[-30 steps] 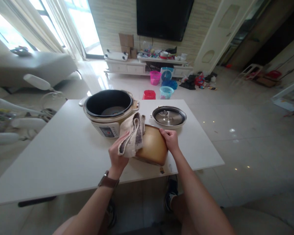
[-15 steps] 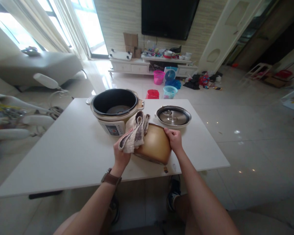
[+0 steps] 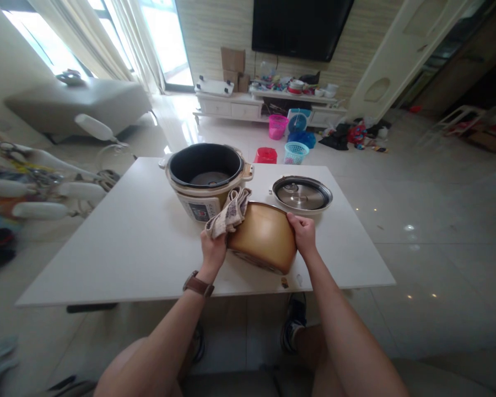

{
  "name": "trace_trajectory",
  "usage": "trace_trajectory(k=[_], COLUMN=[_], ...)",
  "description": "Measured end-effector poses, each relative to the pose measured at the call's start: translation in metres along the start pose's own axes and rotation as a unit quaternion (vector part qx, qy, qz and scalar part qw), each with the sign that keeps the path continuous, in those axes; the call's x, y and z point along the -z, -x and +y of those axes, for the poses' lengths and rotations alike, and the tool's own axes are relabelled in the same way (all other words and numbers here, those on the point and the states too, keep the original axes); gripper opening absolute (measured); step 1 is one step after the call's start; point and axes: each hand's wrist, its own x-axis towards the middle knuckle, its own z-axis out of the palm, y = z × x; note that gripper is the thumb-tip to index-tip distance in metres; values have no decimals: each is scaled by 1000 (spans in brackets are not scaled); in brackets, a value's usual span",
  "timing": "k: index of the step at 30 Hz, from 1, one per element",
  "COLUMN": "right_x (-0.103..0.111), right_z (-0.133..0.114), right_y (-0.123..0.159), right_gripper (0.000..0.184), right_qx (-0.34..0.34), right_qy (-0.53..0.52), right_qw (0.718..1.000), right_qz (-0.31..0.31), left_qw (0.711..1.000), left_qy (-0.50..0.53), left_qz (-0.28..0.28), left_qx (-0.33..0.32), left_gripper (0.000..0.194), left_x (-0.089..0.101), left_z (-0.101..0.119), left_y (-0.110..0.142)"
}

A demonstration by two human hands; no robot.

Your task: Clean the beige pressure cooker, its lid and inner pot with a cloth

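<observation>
A gold inner pot [image 3: 264, 234] is tilted on its side over the front of the white table, its outer wall and part of its base facing me. My right hand [image 3: 305, 234] grips its rim on the right. On the left side, my left hand [image 3: 214, 249] is closed on a folded patterned cloth [image 3: 229, 214], which lies against the pot's upper left edge. Behind the cloth stands the pressure cooker body [image 3: 202, 204], lidless, its dark inside showing. To the right, the cooker lid [image 3: 302, 196] rests with its metal underside up.
The white table [image 3: 119, 242] carries these things; a small brown sticker [image 3: 285, 282] is near its front edge. Beyond it on the floor stand a red stool [image 3: 266, 155], a light-blue basket [image 3: 295, 153] and a pink bucket [image 3: 277, 127]. White padded bars [image 3: 82, 191] stand at the left.
The view has shifted slightly. The cloth in my left hand has slid along the pot's edge and sits flatter, showing more of the pot. My right hand keeps its hold on the rim.
</observation>
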Motion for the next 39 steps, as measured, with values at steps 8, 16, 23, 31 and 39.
trace_trajectory(k=[8,16,23,31,39], right_x=[0,0,0,-1,-2], right_z=[0,0,1,0,3], right_y=[1,1,2,2,1], right_gripper=[73,74,73,71,72], right_qx=[3,7,10,7,4], right_qy=[-7,-4,6,-3,4], right_qw=[1000,1000,1000,1000,1000], right_qz=[6,6,8,10,11], left_qw=[1000,1000,1000,1000,1000], left_qy=[1,0,0,5,-3], left_qz=[-9,-3,-3,-1,-5], left_qx=[2,8,0,0,-12], left_gripper=[28,27,28,28,26], left_x=[-3,-3,-3,-3,-2], left_z=[0,-1,-1,-1,-4], left_y=[-1,-1,-1,-2,-3])
